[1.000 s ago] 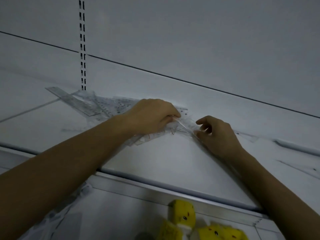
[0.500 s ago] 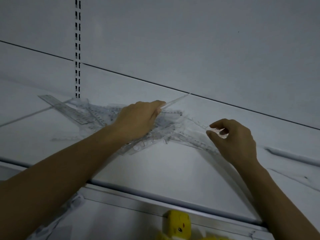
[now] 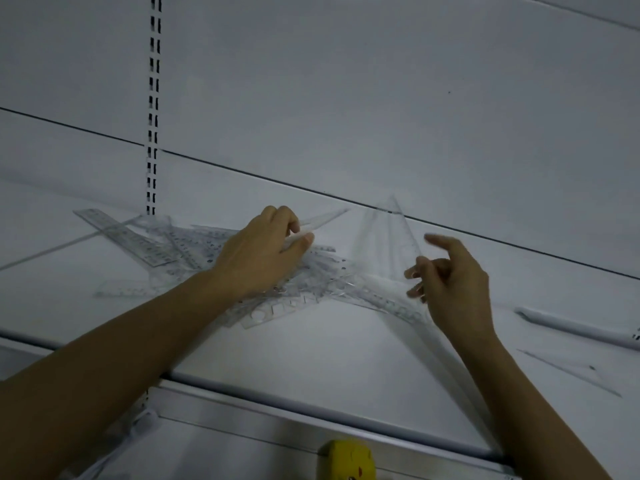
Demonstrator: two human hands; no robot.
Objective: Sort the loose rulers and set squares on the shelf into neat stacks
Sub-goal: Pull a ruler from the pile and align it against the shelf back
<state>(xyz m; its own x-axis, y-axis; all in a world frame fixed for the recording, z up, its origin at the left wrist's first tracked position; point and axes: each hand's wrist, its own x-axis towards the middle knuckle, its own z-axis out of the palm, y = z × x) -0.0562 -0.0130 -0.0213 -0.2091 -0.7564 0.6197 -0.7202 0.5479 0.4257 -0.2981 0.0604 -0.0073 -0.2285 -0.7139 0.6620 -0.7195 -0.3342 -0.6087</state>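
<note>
A loose heap of clear plastic rulers and set squares (image 3: 194, 247) lies on the white shelf (image 3: 311, 358), with one long ruler (image 3: 121, 233) sticking out to the left. My left hand (image 3: 259, 258) rests on the heap and pinches a clear ruler (image 3: 325, 218) whose tip points up and to the right. My right hand (image 3: 453, 285) holds a clear set square (image 3: 391, 233) upright by its lower corner, with the index finger stretched out. The set square is blurred.
A white pen-like stick (image 3: 571, 327) lies on the shelf at the right, and a thin clear set square (image 3: 575, 374) lies flat below it. A yellow item (image 3: 346, 460) sits on the lower shelf. A slotted upright (image 3: 154, 98) runs up the back wall.
My right hand has lifted a set square out of the heap and stood it upright to the right. My left hand stays on the heap with its ruler.
</note>
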